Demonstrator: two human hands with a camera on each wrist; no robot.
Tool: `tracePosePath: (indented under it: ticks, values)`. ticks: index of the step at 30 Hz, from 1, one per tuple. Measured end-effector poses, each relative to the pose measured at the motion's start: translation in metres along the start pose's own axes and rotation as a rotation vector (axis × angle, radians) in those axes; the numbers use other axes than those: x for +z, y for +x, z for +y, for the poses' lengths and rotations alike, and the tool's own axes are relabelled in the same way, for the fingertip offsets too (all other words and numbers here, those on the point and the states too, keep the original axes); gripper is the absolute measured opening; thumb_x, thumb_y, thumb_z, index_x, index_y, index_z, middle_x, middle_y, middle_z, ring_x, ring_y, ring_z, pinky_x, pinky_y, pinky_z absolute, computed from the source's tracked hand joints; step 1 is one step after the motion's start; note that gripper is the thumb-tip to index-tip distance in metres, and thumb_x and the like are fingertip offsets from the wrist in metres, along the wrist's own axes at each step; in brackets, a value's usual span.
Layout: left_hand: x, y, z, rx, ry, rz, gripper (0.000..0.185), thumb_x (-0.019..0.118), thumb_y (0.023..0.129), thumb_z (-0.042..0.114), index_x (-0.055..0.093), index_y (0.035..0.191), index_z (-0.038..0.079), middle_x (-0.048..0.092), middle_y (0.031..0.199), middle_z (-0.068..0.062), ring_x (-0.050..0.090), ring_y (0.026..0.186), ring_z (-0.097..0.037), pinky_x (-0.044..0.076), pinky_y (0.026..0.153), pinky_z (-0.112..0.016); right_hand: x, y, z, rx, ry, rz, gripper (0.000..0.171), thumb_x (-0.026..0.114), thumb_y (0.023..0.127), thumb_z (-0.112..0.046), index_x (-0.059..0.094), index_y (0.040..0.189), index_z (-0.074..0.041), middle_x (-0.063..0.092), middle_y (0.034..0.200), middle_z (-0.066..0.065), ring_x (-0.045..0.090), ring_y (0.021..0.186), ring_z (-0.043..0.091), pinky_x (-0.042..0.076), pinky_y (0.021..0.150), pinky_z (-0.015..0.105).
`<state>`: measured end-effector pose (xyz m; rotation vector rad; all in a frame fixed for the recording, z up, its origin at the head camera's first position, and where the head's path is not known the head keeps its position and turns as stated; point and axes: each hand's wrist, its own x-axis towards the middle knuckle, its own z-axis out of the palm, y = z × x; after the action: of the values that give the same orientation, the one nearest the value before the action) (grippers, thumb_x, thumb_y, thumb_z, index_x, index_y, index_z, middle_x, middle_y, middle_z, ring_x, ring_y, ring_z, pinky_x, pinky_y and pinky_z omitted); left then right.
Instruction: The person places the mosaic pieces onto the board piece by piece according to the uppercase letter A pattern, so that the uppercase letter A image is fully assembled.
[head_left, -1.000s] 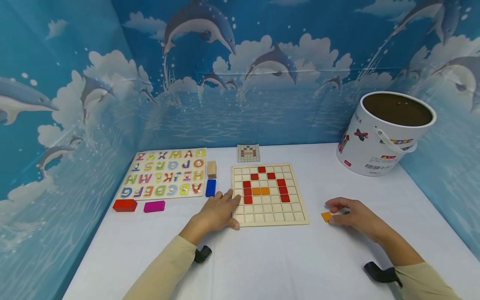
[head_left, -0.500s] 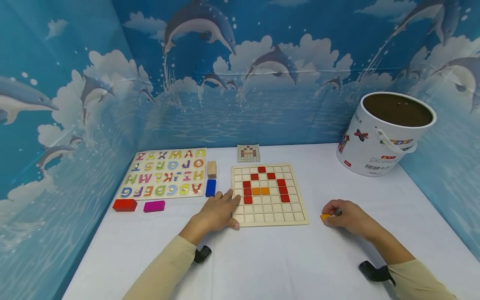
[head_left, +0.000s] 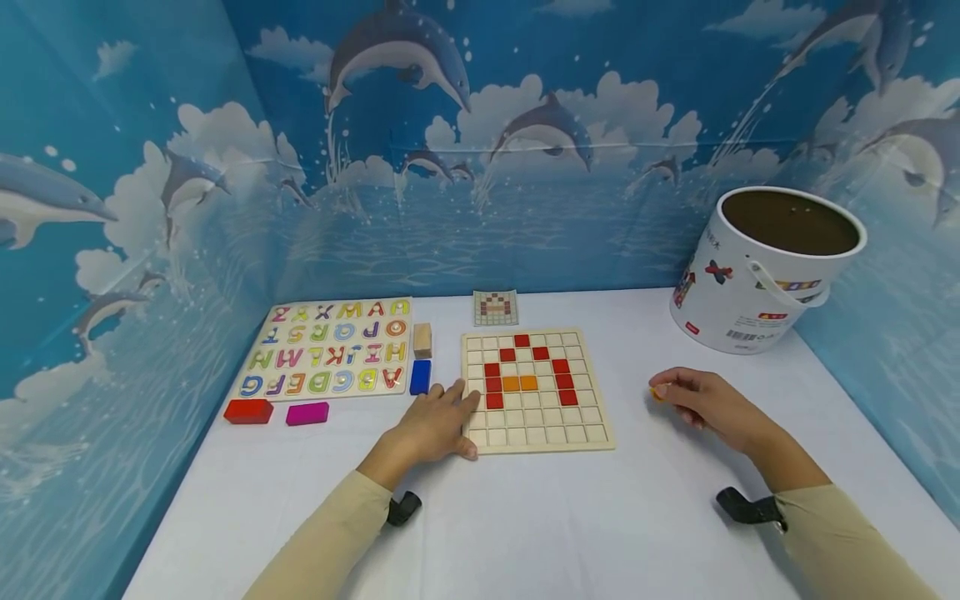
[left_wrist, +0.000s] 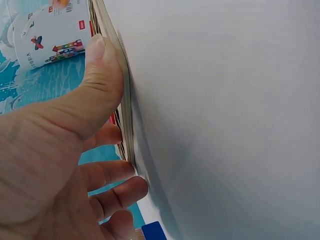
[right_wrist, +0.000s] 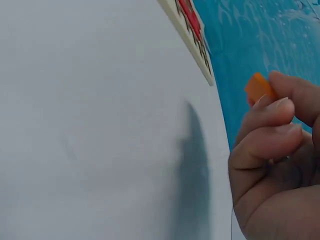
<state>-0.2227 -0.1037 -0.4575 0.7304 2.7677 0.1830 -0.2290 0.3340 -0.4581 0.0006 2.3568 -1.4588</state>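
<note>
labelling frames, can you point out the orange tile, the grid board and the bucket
orange tile point(right_wrist: 258, 88), right wrist view, its flat face above the fingertips
grid board point(head_left: 551, 433), head view, bare near row
bucket point(head_left: 738, 304), head view, its white side wall

From my screen I can read only the coloured letters A to Z on the alphabet board point(head_left: 330, 348), which sit upside down to me, while the print on the white bucket point(head_left: 757, 279) is too small to read.

The pale wooden grid board point(head_left: 537, 390) carries red tiles in an arch with two orange ones inside. A small orange tile point(head_left: 657, 392) (pinched in fingertips) matches them. The bucket point(head_left: 761, 271) is white, brown inside.
</note>
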Motion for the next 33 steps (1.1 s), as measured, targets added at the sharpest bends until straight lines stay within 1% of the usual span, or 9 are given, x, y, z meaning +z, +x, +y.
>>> tracePosePath:
  ticks: [4, 7, 13, 16, 19, 22, 26, 29, 33]
  values:
    - [0.0, 0.0, 0.0, 0.0, -0.008, 0.002, 0.092, 0.078, 0.082, 0.052, 0.042, 0.157, 0.015, 0.032, 0.164, -0.017, 0.045, 0.124, -0.031, 0.04, 0.103, -0.049, -0.001, 0.015, -0.008, -0.041, 0.148, 0.035, 0.058, 0.065, 0.101, -0.035, 0.047, 0.144, 0.001, 0.06, 0.106, 0.008, 0.053, 0.073, 0.012, 0.047, 0.062, 0.023]
    - [-0.001, -0.001, -0.001, 0.0, -0.013, 0.003, 0.092, 0.078, 0.082, 0.052, 0.041, 0.157, 0.015, 0.031, 0.164, -0.017, 0.045, 0.125, -0.032, 0.039, 0.105, -0.05, 0.007, 0.029, -0.018, -0.064, 0.19, 0.025, 0.056, 0.067, 0.101, -0.029, 0.046, 0.145, -0.002, 0.061, 0.106, 0.005, 0.054, 0.073, 0.012, 0.047, 0.063, 0.022]
    - [0.0, 0.002, -0.001, 0.009, -0.008, -0.003, 0.092, 0.077, 0.083, 0.053, 0.041, 0.158, 0.015, 0.031, 0.165, -0.017, 0.044, 0.127, -0.032, 0.038, 0.107, -0.051, 0.034, 0.055, -0.039, -0.085, 0.151, 0.019, 0.053, 0.069, 0.099, -0.022, 0.049, 0.145, -0.005, 0.059, 0.098, 0.013, 0.053, 0.071, 0.016, 0.046, 0.061, 0.025]
    - [0.001, 0.002, -0.002, 0.006, 0.002, -0.007, 0.092, 0.077, 0.083, 0.054, 0.04, 0.158, 0.016, 0.03, 0.165, -0.016, 0.044, 0.128, -0.032, 0.038, 0.107, -0.051, 0.051, 0.064, -0.049, -0.093, 0.124, 0.009, 0.055, 0.073, 0.096, -0.021, 0.049, 0.143, -0.005, 0.057, 0.089, 0.01, 0.05, 0.065, 0.016, 0.043, 0.058, 0.026]
    - [0.002, 0.002, -0.003, 0.0, 0.004, -0.008, 0.093, 0.076, 0.082, 0.055, 0.04, 0.158, 0.017, 0.03, 0.165, -0.016, 0.044, 0.128, -0.031, 0.038, 0.108, -0.051, 0.066, 0.072, -0.056, -0.093, 0.091, -0.002, 0.052, 0.074, 0.095, -0.021, 0.05, 0.138, -0.005, 0.055, 0.088, 0.007, 0.048, 0.062, 0.017, 0.04, 0.056, 0.028]
    - [0.002, 0.002, -0.003, -0.002, 0.001, -0.009, 0.093, 0.076, 0.082, 0.055, 0.039, 0.159, 0.017, 0.03, 0.166, -0.015, 0.044, 0.129, -0.031, 0.037, 0.109, -0.052, 0.079, 0.078, -0.06, -0.073, 0.041, -0.013, 0.047, 0.075, 0.094, -0.022, 0.055, 0.134, -0.007, 0.056, 0.091, 0.008, 0.048, 0.063, 0.02, 0.04, 0.056, 0.029]
    - [0.002, 0.002, -0.003, -0.004, 0.001, -0.012, 0.093, 0.076, 0.083, 0.055, 0.039, 0.159, 0.017, 0.029, 0.166, -0.015, 0.043, 0.129, -0.031, 0.037, 0.108, -0.051, 0.092, 0.083, -0.066, -0.06, -0.09, -0.031, 0.04, 0.077, 0.093, -0.025, 0.062, 0.127, -0.01, 0.055, 0.09, 0.01, 0.051, 0.071, 0.023, 0.042, 0.061, 0.031]
    - [0.003, 0.002, -0.003, -0.007, 0.004, -0.011, 0.093, 0.076, 0.082, 0.055, 0.039, 0.159, 0.018, 0.029, 0.166, -0.015, 0.044, 0.128, -0.03, 0.038, 0.108, -0.05, 0.101, 0.085, -0.069, -0.102, -0.233, -0.035, 0.033, 0.076, 0.093, -0.025, 0.066, 0.121, -0.012, 0.054, 0.087, 0.009, 0.052, 0.078, 0.024, 0.042, 0.067, 0.033]
    - [0.003, 0.002, -0.003, -0.009, -0.002, -0.009, 0.093, 0.077, 0.082, 0.054, 0.039, 0.159, 0.018, 0.029, 0.166, -0.015, 0.044, 0.128, -0.03, 0.038, 0.107, -0.05, 0.111, 0.086, -0.072, -0.168, -0.398, -0.028, 0.026, 0.074, 0.093, -0.021, 0.068, 0.116, -0.013, 0.056, 0.084, 0.006, 0.051, 0.078, 0.022, 0.04, 0.068, 0.035]
